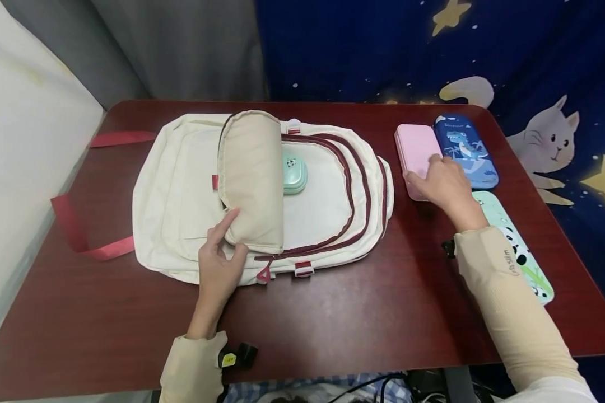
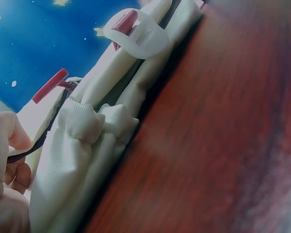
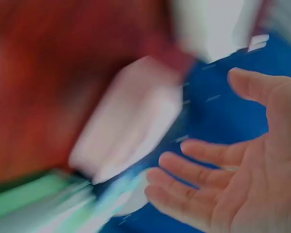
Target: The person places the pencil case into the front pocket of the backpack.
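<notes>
A cream backpack (image 1: 322, 218) with dark red zips lies flat on the table. Its beige front pocket flap (image 1: 254, 179) is folded back, and my left hand (image 1: 219, 271) pinches the flap's edge between thumb and fingers, as the left wrist view also shows. A small mint-green case (image 1: 296, 174) with a panda print lies partly under the flap. My right hand (image 1: 448, 187) is over the lower end of a pink pencil case (image 1: 418, 143); the right wrist view, where the pink case is blurred, shows its fingers spread and holding nothing.
A blue dinosaur pencil case (image 1: 466, 148) lies beside the pink one. Below it, a light green panda pencil case (image 1: 536, 274) is partly behind the right forearm. Red straps (image 1: 70, 224) stick out on the left of the table (image 1: 363, 319). A starry blue curtain (image 1: 353, 50) hangs behind.
</notes>
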Available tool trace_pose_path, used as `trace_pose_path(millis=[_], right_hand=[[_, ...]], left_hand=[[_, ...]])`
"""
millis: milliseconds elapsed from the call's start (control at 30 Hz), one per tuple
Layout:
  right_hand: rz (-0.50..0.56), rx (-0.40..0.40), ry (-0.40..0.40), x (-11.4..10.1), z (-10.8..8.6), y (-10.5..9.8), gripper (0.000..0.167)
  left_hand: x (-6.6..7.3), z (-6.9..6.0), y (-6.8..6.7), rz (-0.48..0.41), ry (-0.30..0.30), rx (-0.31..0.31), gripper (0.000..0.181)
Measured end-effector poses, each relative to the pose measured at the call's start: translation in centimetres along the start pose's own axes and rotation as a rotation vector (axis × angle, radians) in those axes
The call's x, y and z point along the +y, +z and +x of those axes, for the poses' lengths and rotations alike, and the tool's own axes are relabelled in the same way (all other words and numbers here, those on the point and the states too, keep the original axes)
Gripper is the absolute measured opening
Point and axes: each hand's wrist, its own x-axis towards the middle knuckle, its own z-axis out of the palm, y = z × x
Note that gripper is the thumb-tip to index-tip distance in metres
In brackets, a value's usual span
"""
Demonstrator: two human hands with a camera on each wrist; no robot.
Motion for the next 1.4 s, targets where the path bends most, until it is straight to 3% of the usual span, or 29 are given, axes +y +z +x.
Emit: trace_pose_path(millis=[100,200,300,533,700,800,933,1033,1233,1333,1400], right_hand=[[-0.059,-0.081,0.157,2.4,0.2,1.1,0.093],[-0.065,-0.054,0.226,3.7,0.0,2.3,0.099],[-0.053,0.004,0.245,4.2,-0.4,3.1,0.097],[-0.041,0.008,0.225,3.6,-0.7,4.1,0.097],[-0.013,0.057,0.191,2.8,0.0,4.1,0.09],[0.126,0.094,0.189,3.0,0.0,2.9,0.082],[0.33,0.111,0.225,3.9,-1.0,-0.8,0.074],[0.384,0.088,0.228,4.4,-2.1,-3.2,0.07],[0.464,0.062,0.152,5.0,-4.9,-4.8,0.061],[0.433,0.136,0.028,5.0,-6.5,-4.8,0.052],[0.39,0.208,-0.109,4.8,-7.6,-4.6,0.052]], left_hand=[[0.0,-0.1,0.1,-0.032,-0.003,0.007,0.058],[-0.1,-0.1,0.4,-0.079,-0.006,0.001,0.058],[-0.2,-0.2,0.8,-0.11,-0.008,0.003,0.058],[-0.2,-0.6,0.2,-0.108,-0.001,0.048,0.058],[-0.1,-0.4,-0.3,-0.121,0.002,0.073,0.058],[-0.1,-0.3,-0.2,-0.12,0.01,0.076,0.057],[-0.2,-0.2,0.1,-0.113,0.01,0.065,0.058],[-0.3,-0.1,0.1,-0.109,0.013,0.074,0.058],[-0.2,-0.2,0.1,-0.117,0.027,0.082,0.057],[-0.2,-0.3,0.1,-0.108,0.024,0.075,0.057],[-0.2,-0.3,0.1,-0.1,0.025,0.078,0.057]])
